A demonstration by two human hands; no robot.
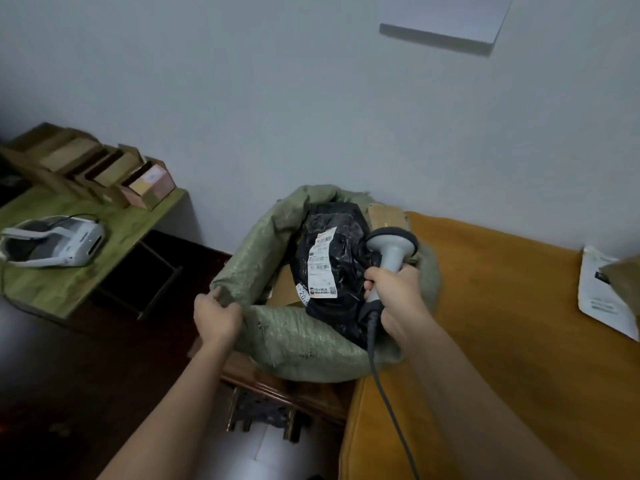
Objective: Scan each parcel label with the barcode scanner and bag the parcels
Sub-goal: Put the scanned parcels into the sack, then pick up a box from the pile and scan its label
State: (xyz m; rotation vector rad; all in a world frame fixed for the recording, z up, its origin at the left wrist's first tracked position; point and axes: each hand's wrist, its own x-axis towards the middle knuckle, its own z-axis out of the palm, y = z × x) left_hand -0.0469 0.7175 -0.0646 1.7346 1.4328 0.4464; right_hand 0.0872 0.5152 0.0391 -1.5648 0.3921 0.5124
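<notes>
A green woven sack (294,348) stands open in the middle, its rim rolled down. Inside lies a black plastic parcel (343,271) with a white label (322,268) facing up, on top of brown cardboard boxes (285,287). My left hand (216,315) grips the sack's near left rim. My right hand (394,296) holds the grey barcode scanner (391,251) by its handle, head up, right beside the black parcel. The scanner's cable (388,403) hangs down toward me.
An orange-covered surface (502,341) lies to the right, with a white labelled parcel (604,296) at its far edge. A green table (79,258) on the left carries a white device (55,244) and several cardboard boxes (149,185). A dark wooden stool sits under the sack.
</notes>
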